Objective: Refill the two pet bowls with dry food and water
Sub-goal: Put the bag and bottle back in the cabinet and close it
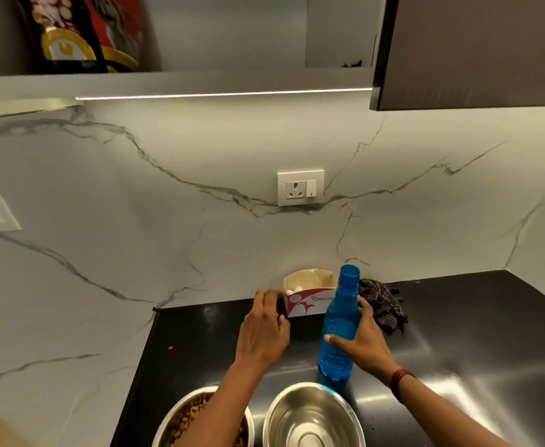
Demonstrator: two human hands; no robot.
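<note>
Now at the water step, by the look of it. Left bowl (200, 421) at near edge already holding dry food, partly hidden by the left forearm; right bowl (313, 417) beside it shiny and apparently dry. Blue bottle (340, 324) upright on the dark surface (458, 333) just behind the right bowl, mouth uncapped, liquid level not readable through the tinted plastic. Right hand (366, 345) wrapped loosely round the bottle's middle, fingers curled on its far side, thumb across the front. Left hand (264, 327) half closed near the red-and-white carton (309, 301), fingertips at its left end; something small and dark possibly pinched there, perhaps the cap, cannot tell.

Next move, as judged: lift bottle, tip over the right bowl, pour slowly; narrow neck, so a splash onto the surface likely if rushed.

Surroundings: glossy black surface set in a corner, white veined marble wall (135, 204) behind and to the left, socket plate (300, 188) on the wall, crumpled checked cloth (382, 303) right of the bottle, light strip under a shelf, colourful bag (80, 33) on the shelf above.
</note>
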